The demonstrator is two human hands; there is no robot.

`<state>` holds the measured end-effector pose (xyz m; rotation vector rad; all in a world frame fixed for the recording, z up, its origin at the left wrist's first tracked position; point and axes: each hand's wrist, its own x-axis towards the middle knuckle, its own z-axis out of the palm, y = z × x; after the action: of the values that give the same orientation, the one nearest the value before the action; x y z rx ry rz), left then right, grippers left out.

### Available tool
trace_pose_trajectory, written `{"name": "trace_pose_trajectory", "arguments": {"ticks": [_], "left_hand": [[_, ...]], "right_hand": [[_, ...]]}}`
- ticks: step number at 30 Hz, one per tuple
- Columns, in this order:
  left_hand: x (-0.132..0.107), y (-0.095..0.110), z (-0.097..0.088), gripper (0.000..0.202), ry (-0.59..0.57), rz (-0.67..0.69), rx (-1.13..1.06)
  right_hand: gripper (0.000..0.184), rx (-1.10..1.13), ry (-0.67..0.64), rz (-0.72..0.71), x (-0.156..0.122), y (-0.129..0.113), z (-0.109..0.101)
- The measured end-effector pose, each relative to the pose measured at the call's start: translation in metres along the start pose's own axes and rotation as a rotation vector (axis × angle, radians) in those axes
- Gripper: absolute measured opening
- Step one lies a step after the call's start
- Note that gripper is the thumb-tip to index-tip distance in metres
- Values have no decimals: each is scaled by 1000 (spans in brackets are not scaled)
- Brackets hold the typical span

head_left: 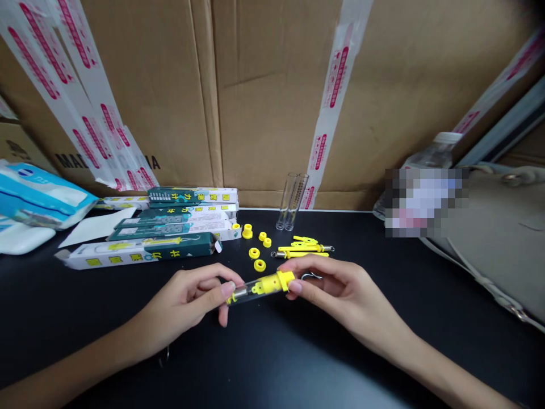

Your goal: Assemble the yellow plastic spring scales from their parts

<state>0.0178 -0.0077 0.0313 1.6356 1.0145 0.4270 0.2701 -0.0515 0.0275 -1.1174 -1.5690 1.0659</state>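
The left hand (191,298) and right hand (336,289) each pinch one end of the clear tube with yellow insert (260,287), held level just above the table (272,363) near its middle, apparently to keep both parts aligned. Behind lie six yellow caps (254,253); two empty tubes (292,201) lean at the far edge against the cardboard wall (264,85)

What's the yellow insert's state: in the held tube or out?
Partly in: the yellow insert protrudes from the clear tube held between left hand and right hand. Depth: cannot tell.
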Motion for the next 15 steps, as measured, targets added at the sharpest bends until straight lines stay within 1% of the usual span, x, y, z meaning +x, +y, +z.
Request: {"name": "trace_pose_trajectory", "arguments": {"ticks": [5, 9, 11, 15], "left_hand": [[-2, 3, 1, 44, 30, -38, -47], [-3, 0, -1, 46, 12, -7, 6], [-2, -2, -4, 45, -31, 15, 45], [0, -3, -9, 44, -205, 58, 141]], "right_hand": [[23, 22, 8, 19, 0, 4, 1], [18, -3, 22, -1, -2, 9, 2], [18, -12, 23, -8, -2, 11, 2], [17, -30, 9, 2, -2, 12, 3]]}}
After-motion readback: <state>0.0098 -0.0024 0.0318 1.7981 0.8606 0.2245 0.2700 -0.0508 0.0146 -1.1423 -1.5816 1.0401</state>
